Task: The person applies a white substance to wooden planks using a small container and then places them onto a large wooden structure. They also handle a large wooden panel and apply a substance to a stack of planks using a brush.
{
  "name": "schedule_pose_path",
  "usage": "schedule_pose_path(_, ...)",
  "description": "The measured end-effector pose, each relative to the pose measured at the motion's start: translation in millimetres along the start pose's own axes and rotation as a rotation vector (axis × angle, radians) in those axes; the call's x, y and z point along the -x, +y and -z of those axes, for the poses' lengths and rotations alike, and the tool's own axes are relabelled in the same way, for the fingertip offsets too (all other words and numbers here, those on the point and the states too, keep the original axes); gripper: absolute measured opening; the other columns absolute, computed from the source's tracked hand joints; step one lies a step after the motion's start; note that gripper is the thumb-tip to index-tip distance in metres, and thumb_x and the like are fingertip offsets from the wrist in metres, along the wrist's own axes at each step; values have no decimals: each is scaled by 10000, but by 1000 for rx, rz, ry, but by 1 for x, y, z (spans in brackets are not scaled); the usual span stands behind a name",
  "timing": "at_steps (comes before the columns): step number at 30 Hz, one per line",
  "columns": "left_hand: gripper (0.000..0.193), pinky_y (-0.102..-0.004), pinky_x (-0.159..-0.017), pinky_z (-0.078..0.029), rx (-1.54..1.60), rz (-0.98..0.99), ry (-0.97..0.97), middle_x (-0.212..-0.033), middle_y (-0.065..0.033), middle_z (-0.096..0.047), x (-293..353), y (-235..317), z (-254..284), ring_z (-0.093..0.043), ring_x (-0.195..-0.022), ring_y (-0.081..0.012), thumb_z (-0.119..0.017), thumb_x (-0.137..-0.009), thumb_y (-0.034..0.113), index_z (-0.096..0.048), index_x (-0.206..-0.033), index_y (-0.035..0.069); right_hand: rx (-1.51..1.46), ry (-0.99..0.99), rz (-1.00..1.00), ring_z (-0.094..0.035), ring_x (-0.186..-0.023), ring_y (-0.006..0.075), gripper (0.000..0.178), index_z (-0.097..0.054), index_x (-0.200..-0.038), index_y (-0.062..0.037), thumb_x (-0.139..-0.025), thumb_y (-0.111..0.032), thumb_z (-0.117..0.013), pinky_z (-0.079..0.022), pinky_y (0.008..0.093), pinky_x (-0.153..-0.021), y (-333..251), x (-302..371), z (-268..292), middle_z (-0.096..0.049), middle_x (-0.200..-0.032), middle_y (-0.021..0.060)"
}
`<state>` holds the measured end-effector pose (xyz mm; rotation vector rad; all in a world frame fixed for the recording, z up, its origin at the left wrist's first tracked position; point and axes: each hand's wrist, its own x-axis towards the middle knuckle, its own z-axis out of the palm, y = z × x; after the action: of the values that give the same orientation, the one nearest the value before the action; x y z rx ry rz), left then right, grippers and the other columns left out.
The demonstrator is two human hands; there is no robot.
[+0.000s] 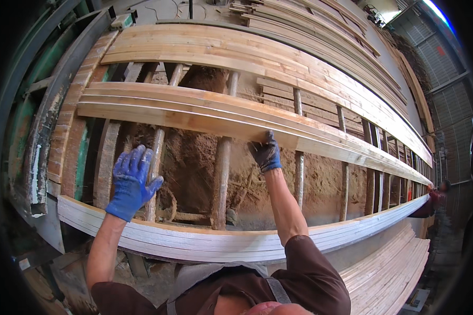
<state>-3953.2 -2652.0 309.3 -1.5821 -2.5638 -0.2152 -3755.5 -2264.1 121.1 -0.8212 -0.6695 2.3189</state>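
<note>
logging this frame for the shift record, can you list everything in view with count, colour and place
middle plank stack: several, pale wood, across the rollers at centre
upper plank stack: several, pale wood, farther back
near plank stack: several, whitish, front edge
rollers: several, rusty grey, upright under the planks
sawdust: brown, below the rollers
floor plank pile: many, pale, lower right
left hand: blue glove, open above the near stack
right hand: dark glove, on the middle stack's edge
</note>
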Motion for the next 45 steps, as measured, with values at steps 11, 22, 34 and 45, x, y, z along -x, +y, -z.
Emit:
schedule_pose_path(11,663,-495,-1046,-333,-24,84,40,-1322,-144,-510,52,9,30,-483,-1205,-340,-725,-753,359,-508,-1319,90,-288,46,-85,-629,-963,226,321,-635,-1058,-115,-789,-247,-750,-549,419,-796,-36,-123,-40,-678,-1031,43)
schedule_pose_path(22,619,-449,-1047,-345,10,282,174,-1302,-119,-531,141,22,63,-497,-1182,-303,-728,-769,365,-529,-1282,81,-109,-142,22,-628,-1013,208,279,-625,-1122,-99,-908,-277,-606,-549,372,-784,-23,-60,28,-670,-1113,51)
schedule_pose_path(34,421,-441,-912,-454,143,561,273,-1132,-153,-626,239,59,75,-585,-1036,-340,-714,-805,168,-573,-1175,26,221,77,-526,-665,-637,182,379,-664,-1004,-75,-901,-436,-621,-553,306,-491,-13,119,44,-704,-771,29)
schedule_pose_path(45,147,-376,-722,-536,518,745,218,-882,-148,-686,286,90,41,-665,-791,-307,-703,-806,117,-672,-913,20,415,168,-540,-558,-625,156,243,-592,-930,-200,-952,-437,-543,-425,268,-471,-18,114,27,-614,-767,-27)
